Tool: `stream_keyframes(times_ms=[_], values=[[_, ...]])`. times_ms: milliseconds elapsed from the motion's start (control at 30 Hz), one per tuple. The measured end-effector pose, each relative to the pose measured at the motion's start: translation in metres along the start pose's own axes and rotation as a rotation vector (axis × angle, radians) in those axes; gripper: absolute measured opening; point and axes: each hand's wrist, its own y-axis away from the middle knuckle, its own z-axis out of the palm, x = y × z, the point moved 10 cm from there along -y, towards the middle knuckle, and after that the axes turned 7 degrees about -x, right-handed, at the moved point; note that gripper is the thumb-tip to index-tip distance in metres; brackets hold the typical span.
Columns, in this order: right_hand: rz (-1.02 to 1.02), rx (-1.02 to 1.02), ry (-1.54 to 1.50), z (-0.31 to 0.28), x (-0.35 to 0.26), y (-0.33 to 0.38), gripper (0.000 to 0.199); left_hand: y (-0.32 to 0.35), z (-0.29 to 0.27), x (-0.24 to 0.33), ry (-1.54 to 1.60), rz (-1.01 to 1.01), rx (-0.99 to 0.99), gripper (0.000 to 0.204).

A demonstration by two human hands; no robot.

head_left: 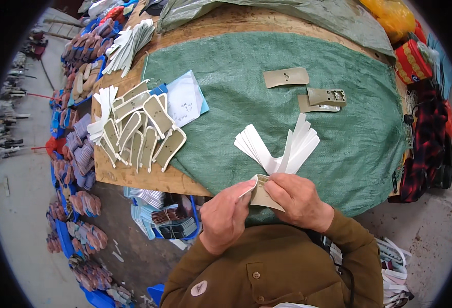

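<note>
Close to my body, both hands hold one tan, curved flat piece (262, 199). My left hand (223, 218) pinches its left side, where a white strip (248, 190) runs along the edge. My right hand (299, 200) grips the upper right of the same piece, thumb on its face. Just beyond my fingers, a fanned pile of white strips (272, 163) lies on the green woven sheet (226, 97). Farther off to the right are a single tan piece (286, 77) and a small overlapping stack of tan pieces (326, 98) with holes.
At the left of the wooden table (174, 178), tan pieces edged in white (141, 120) form a heap beside papers (184, 97). White strip bundles (131, 46) lie farther back. A blue crate (195, 215) stands below the table edge. Blue bins of bundled pieces (82, 154) line the floor.
</note>
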Motion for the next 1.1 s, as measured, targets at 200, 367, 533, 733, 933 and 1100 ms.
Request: stream_keyframes(times_ms=[200,367,533,733,933,1100], values=[[0.052,0.013,0.012,0.001,0.003,0.001,0.022,0.000,0.004,0.004,-0.001,0.029,-0.042,0.021],[0.124,-0.043,-0.002,0.005,0.008,0.005,0.028,0.000,0.009,0.006,-0.021,0.016,-0.084,0.022],[0.245,-0.082,-0.319,0.002,0.018,0.002,0.030,0.002,0.011,-0.014,0.406,-0.139,-0.126,0.025],[0.296,-0.104,-0.700,-0.004,0.013,-0.010,0.027,-0.001,0.046,-0.044,1.271,-0.398,-0.101,0.022],[0.295,-0.116,-0.515,0.003,0.015,-0.005,0.025,-0.011,0.018,-0.036,0.601,-0.301,-0.019,0.015],[0.282,-0.221,-0.584,0.013,0.010,-0.011,0.023,-0.030,0.017,-0.042,0.733,-0.314,-0.144,0.016]])
